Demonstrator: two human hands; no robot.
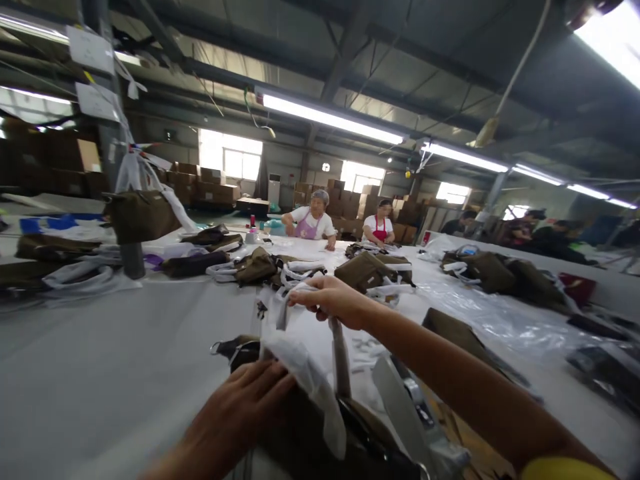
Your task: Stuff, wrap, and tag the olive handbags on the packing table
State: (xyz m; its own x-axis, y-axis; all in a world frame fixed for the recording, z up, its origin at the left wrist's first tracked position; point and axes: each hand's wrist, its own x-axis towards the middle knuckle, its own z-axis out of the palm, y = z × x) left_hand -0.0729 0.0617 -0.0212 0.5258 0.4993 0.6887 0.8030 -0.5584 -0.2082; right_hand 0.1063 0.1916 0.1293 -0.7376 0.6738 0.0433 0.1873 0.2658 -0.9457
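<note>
A dark olive handbag (295, 433) is right in front of me at the lower edge of the view. My right hand (340, 301) is closed around the top of its handle (341, 360), which is held up in a loop. White wrapping (305, 373) hangs loosely from the handle over the bag. My left hand (245, 407) lies against the bag's near side, fingers stretched out beside the wrapping. Its fingertips are partly lost in shadow.
More olive bags with white-wrapped handles (367, 270) lie across the white table (125, 347). One bag (143, 217) hangs from a post on the left. Plastic sheeting (480, 307) covers the right side. Two people (311, 217) work across the table.
</note>
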